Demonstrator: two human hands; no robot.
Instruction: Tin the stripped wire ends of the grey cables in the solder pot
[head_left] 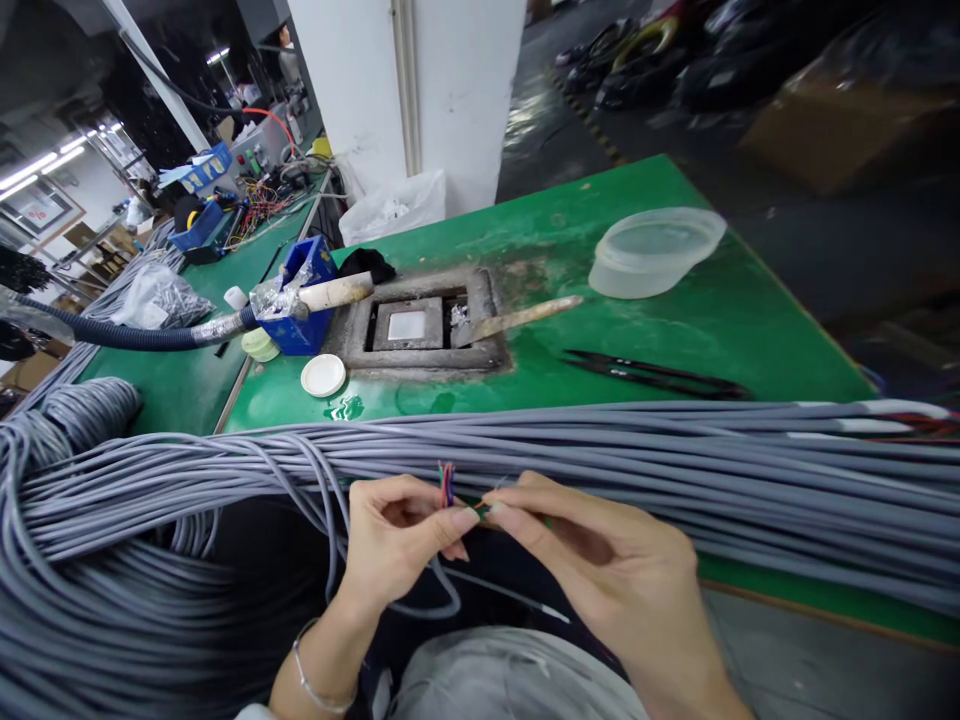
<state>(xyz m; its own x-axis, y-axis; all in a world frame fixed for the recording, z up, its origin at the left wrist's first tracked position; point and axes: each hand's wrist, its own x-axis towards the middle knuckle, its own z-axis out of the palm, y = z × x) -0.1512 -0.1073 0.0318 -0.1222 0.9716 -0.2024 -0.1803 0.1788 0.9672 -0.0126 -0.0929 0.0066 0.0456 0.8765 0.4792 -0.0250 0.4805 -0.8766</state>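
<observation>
Just in front of the bench edge, my left hand (409, 530) is closed on a small bunch of thin coloured wires (447, 484), red, blue and green ends standing up above the fingers. My right hand (592, 545) pinches a fine wire end (484, 505) between thumb and forefinger, its tip almost meeting my left thumb. A grey cable (442, 598) loops below my left hand. Behind both hands runs a thick bundle of grey cables (600, 450), lying along the front of the green bench (757, 330).
On the bench are a solder pot (409, 325) in a square frame, a flat scraper (517, 320), black tweezers (652, 375), a clear plastic tub (652, 255), a white lid (323, 375) and a blue bin (307, 300). An extraction hose (150, 335) reaches in from the left. Coiled cables (82, 590) fill the lower left.
</observation>
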